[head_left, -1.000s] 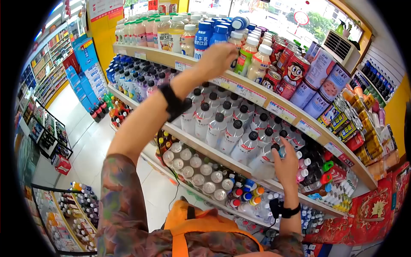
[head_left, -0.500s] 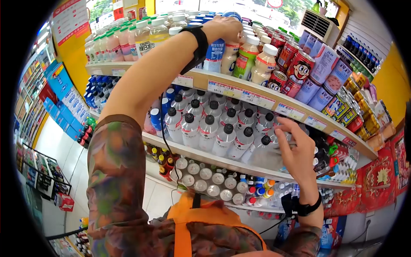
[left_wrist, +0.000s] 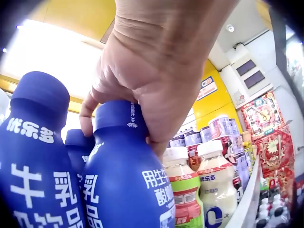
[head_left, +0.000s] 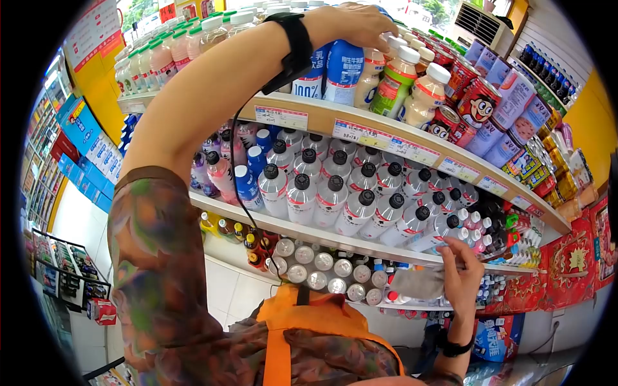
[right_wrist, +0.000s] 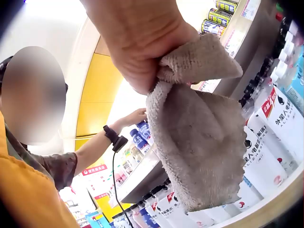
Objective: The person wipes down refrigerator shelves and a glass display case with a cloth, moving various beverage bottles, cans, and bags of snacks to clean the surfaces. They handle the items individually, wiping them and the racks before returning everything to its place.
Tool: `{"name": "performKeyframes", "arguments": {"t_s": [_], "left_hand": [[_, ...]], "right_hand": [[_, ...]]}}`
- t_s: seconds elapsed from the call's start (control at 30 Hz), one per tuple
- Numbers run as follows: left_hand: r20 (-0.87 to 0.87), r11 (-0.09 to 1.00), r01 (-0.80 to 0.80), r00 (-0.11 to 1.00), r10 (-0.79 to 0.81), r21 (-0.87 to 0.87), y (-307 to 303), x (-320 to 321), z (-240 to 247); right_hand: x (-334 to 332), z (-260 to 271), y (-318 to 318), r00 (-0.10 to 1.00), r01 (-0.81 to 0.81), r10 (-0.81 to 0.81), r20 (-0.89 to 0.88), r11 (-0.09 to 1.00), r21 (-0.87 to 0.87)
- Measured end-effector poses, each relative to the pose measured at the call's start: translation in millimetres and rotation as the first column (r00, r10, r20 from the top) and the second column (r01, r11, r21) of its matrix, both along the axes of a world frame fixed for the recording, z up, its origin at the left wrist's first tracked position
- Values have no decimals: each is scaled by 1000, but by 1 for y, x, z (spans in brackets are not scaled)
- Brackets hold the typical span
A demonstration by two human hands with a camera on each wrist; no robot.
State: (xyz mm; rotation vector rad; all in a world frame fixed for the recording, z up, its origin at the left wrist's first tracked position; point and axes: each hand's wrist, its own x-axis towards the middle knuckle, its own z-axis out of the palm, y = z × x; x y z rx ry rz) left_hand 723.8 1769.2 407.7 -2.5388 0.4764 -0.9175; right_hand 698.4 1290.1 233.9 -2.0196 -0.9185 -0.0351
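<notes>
On the top shelf, my left hand (head_left: 364, 24) reaches over the blue bottles (head_left: 344, 71). In the left wrist view the fingers of this hand (left_wrist: 152, 71) curl round the cap of one blue bottle (left_wrist: 121, 166), a second blue bottle (left_wrist: 38, 128) standing at its left. A grey cloth (head_left: 418, 283) hangs from my right hand (head_left: 460, 280), in front of the middle shelf's edge. Seen from the right wrist, the right hand (right_wrist: 142, 47) grips the bunched top of the cloth (right_wrist: 199, 147), whose lower part hangs loose.
Clear bottles with black caps (head_left: 331, 199) fill the middle shelf (head_left: 225, 209). Right of the blue bottles are a green-labelled bottle (head_left: 393, 87), cream bottles (head_left: 421, 100) and red cans (head_left: 479, 103). A black cable (head_left: 241, 202) hangs from the left wrist's camera.
The right hand has come down from the clear bottles, bringing the cloth below the shelf edge. The left hand has moved over the blue bottles' caps, and the head view has shifted.
</notes>
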Motion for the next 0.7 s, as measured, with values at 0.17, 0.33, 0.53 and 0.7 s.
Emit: {"name": "performKeyframes", "arguments": {"t_s": [0.17,0.33,0.53,0.7], "left_hand": [[-111,860,-468,884,455,-202,-45,-50,16],[-333,917,-398,868,369,-22,-18,-36,17],[-473,920,-239,878,68,-311,-24,-62,34],[-589,897,-320,804,86,-306,-37,-70,47]], "right_hand": [[-3,-15,-11,998,21,-19,-52,999,41],[0,-17,-12,993,-22,24,-115,999,25],[20,-13,-25,993,-83,81,-90,996,-25],[31,-13,-32,988,-108,105,-112,994,-13]]}}
